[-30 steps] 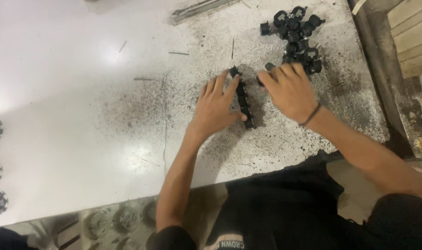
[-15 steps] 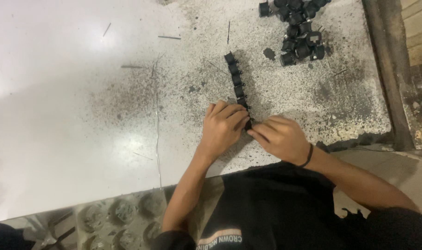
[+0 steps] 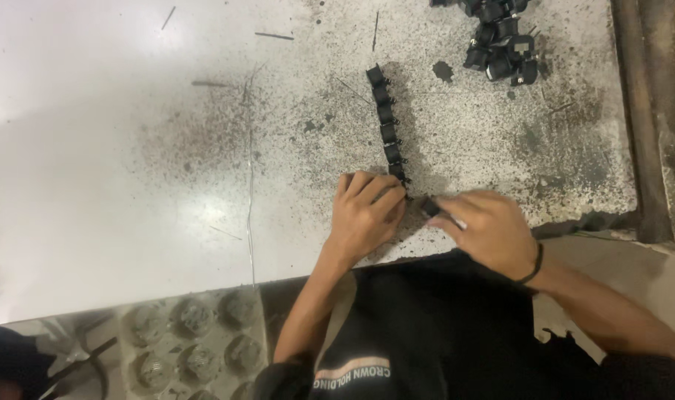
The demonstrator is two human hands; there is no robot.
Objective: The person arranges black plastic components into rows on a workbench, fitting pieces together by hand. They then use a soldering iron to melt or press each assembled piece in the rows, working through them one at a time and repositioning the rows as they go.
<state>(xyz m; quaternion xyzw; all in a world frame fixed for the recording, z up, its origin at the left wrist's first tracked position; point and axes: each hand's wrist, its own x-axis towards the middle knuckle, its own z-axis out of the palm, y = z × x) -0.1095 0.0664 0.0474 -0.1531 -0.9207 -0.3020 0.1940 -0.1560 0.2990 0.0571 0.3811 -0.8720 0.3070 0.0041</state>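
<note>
Head view: left hand [image 3: 363,215] lies flat, grip apart, on the near end of a row of black parts [image 3: 386,122]; right hand [image 3: 489,230] pinches one black part [image 3: 431,207] on the table [image 3: 130,148].

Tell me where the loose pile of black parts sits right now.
In the head view, the pile of black parts lies at the table's far right corner, beyond the row of black parts and both hands.

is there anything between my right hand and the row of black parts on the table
Nothing visible. The right hand holds a small black part just off the near end of the row, with bare table between them. The left hand rests on that end of the row, beside the gap, not in it.
</note>
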